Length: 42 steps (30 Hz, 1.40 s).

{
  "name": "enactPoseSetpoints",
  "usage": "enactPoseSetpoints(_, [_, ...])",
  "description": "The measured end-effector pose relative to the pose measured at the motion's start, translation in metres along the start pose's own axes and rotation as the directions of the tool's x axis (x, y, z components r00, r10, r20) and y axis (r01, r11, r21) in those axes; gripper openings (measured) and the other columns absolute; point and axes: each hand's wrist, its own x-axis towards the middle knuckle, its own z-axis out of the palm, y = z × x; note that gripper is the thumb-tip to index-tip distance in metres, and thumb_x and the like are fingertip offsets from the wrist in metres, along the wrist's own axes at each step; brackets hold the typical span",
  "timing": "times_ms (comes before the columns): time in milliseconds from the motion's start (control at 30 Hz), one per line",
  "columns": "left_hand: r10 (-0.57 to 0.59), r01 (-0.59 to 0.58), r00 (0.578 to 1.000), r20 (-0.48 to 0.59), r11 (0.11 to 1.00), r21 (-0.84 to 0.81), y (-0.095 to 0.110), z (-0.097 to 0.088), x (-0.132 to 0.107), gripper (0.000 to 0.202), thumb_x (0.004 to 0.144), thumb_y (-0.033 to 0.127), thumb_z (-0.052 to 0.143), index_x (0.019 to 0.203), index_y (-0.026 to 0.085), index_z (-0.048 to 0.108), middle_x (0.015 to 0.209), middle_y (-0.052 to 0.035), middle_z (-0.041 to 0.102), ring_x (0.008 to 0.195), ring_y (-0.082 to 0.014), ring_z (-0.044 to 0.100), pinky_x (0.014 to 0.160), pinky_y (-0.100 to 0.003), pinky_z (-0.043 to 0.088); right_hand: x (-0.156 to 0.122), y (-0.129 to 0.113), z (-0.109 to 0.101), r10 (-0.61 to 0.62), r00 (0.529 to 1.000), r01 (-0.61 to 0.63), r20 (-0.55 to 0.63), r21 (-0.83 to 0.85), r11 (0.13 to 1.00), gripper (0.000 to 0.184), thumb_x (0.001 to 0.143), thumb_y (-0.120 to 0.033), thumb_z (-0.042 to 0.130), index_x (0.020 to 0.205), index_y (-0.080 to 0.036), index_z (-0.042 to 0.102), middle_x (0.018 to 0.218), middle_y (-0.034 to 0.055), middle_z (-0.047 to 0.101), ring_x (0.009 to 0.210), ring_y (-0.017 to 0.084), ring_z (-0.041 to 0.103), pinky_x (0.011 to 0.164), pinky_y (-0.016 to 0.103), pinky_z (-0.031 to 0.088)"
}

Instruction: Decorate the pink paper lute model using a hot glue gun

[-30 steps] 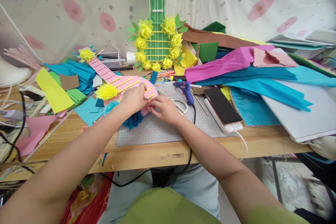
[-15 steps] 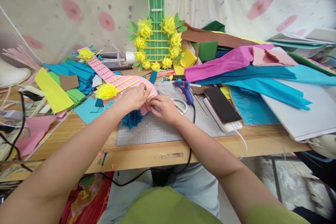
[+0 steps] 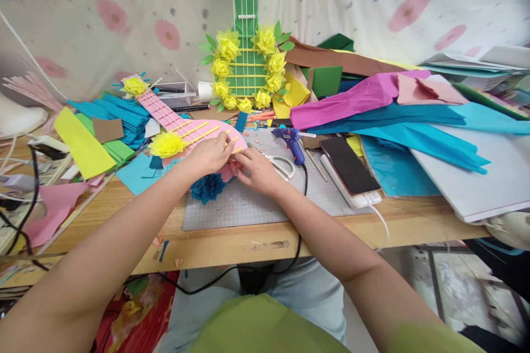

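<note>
A pink paper guitar (image 3: 215,129) lies slanted on the grey cutting mat (image 3: 232,215), crossed by yellow strips and thin strings. A yellow paper flower (image 3: 166,144) sits on its body, and a dark blue paper flower (image 3: 207,188) is by its near edge. My left hand (image 3: 210,154) rests over the body with its fingers bent and pinched near the lower end. Close beside it, my right hand (image 3: 257,172) has its fingertips drawn together at the guitar's edge, where a small reddish patch shows. What either pinch holds is too small to make out.
A blue glue gun (image 3: 293,144) and white-handled scissors (image 3: 284,166) lie right of my hands. Beyond them is a phone (image 3: 350,165) on a white power strip. A green paper guitar (image 3: 248,74) with yellow flowers stands behind. Coloured paper (image 3: 360,96) is piled right; blue strips (image 3: 124,116) lie left.
My right hand's fingers have shifted slightly at the guitar's edge. My left hand and the guitar stay almost where they were.
</note>
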Motion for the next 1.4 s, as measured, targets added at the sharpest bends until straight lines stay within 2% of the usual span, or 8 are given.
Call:
enactPoseSetpoints(233, [0.05, -0.048, 0.999, -0.02, 0.994, 0.094, -0.001, 0.002, -0.004, 0.034, 0.091, 0.027, 0.027, 0.11, 0.013, 0.052, 0.118, -0.0137, 0.058, 0.096, -0.0247, 0.061, 0.079, -0.032, 0.042, -0.002, 0.001, -0.001, -0.003, 1.0, 0.003, -0.007, 0.063, 0.998, 0.019, 0.089, -0.026, 0.046, 0.098, -0.02, 0.062, 0.1, 0.0092, 0.062, 0.095, 0.021, 0.054, 0.085, 0.037, 0.043])
enactPoseSetpoints(433, [-0.01, 0.011, 0.999, -0.032, 0.999, 0.034, 0.002, 0.002, -0.007, 0.037, 0.091, 0.035, 0.029, 0.113, 0.013, 0.049, 0.103, -0.0129, 0.064, 0.097, -0.0272, 0.062, 0.08, -0.033, 0.042, -0.002, 0.001, -0.002, -0.01, 1.0, 0.01, 0.004, 0.035, 0.999, 0.02, 0.088, -0.025, 0.046, 0.099, -0.019, 0.062, 0.1, 0.0091, 0.061, 0.094, 0.021, 0.054, 0.084, 0.036, 0.044])
enactPoseSetpoints(600, [-0.008, 0.007, 0.998, -0.059, 1.0, -0.004, 0.003, 0.0, -0.009, 0.036, 0.091, 0.032, 0.027, 0.112, 0.013, 0.049, 0.106, -0.0126, 0.064, 0.094, -0.0253, 0.063, 0.077, -0.031, 0.043, -0.002, 0.001, -0.001, 0.001, 1.0, -0.001, -0.003, 0.03, 1.0, 0.021, 0.089, -0.027, 0.045, 0.096, -0.019, 0.063, 0.098, 0.0091, 0.062, 0.094, 0.021, 0.054, 0.083, 0.036, 0.044])
enactPoseSetpoints(967, [-0.058, 0.059, 0.998, 0.019, 0.996, -0.072, 0.001, 0.006, -0.001, 0.037, 0.088, 0.033, 0.032, 0.115, 0.013, 0.048, 0.103, -0.0138, 0.065, 0.099, -0.0269, 0.063, 0.082, -0.033, 0.044, -0.002, 0.0, -0.003, 0.01, 0.999, -0.011, 0.033, 0.047, 0.999, 0.02, 0.087, -0.023, 0.047, 0.1, -0.019, 0.062, 0.101, 0.0093, 0.061, 0.097, 0.022, 0.053, 0.086, 0.037, 0.044])
enactPoseSetpoints(1167, [-0.189, 0.191, 0.982, 0.022, 0.973, -0.132, 0.005, 0.0, -0.003, 0.038, 0.087, 0.033, 0.032, 0.115, 0.014, 0.049, 0.104, -0.0128, 0.066, 0.099, -0.0267, 0.062, 0.079, -0.033, 0.044, -0.002, -0.001, -0.004, 0.018, 0.999, -0.019, 0.039, 0.039, 0.999, 0.02, 0.087, -0.022, 0.048, 0.1, -0.019, 0.062, 0.101, 0.0097, 0.061, 0.097, 0.021, 0.053, 0.086, 0.037, 0.044])
enactPoseSetpoints(1300, [-0.196, 0.202, 0.979, 0.051, 0.964, -0.172, 0.006, 0.001, -0.001, 0.039, 0.086, 0.033, 0.032, 0.114, 0.014, 0.05, 0.103, -0.0126, 0.067, 0.097, -0.0258, 0.063, 0.078, -0.033, 0.045, -0.002, 0.0, -0.003, 0.006, 0.999, -0.007, 0.031, 0.035, 0.999, 0.021, 0.087, -0.022, 0.048, 0.101, -0.017, 0.062, 0.102, 0.0102, 0.061, 0.098, 0.021, 0.053, 0.086, 0.036, 0.044])
enactPoseSetpoints(1400, [-0.191, 0.188, 0.982, -0.001, 0.965, -0.182, 0.002, 0.006, 0.001, 0.041, 0.085, 0.033, 0.032, 0.117, 0.015, 0.05, 0.11, -0.0126, 0.066, 0.102, -0.0261, 0.061, 0.08, -0.033, 0.044, -0.002, 0.0, -0.002, 0.014, 0.999, -0.015, 0.033, 0.036, 0.999, 0.021, 0.087, -0.023, 0.049, 0.102, -0.018, 0.062, 0.101, 0.0102, 0.061, 0.098, 0.022, 0.053, 0.086, 0.037, 0.044])
